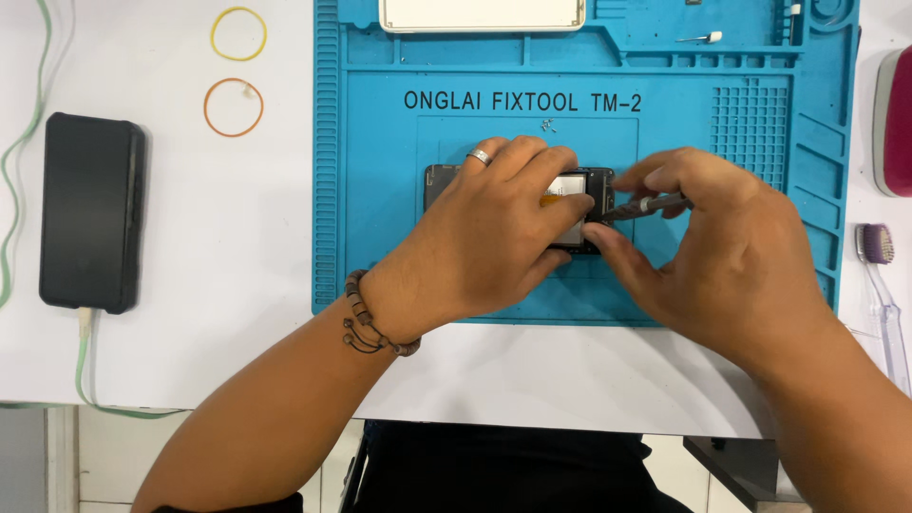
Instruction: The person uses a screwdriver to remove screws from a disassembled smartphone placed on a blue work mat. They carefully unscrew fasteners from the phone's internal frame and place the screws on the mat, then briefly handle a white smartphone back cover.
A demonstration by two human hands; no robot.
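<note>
The left hand (494, 237) presses flat on an opened black phone (579, 204) on the blue silicone mat (380, 190), while the right hand (722, 247) pinches a slim metal screwdriver (651, 205).

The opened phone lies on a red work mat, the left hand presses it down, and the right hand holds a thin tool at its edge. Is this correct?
Not quite: the work mat is blue, not red, as the head view shows. The rest holds: the left hand presses down the opened phone, and the right hand holds a thin tool at its edge.
</note>
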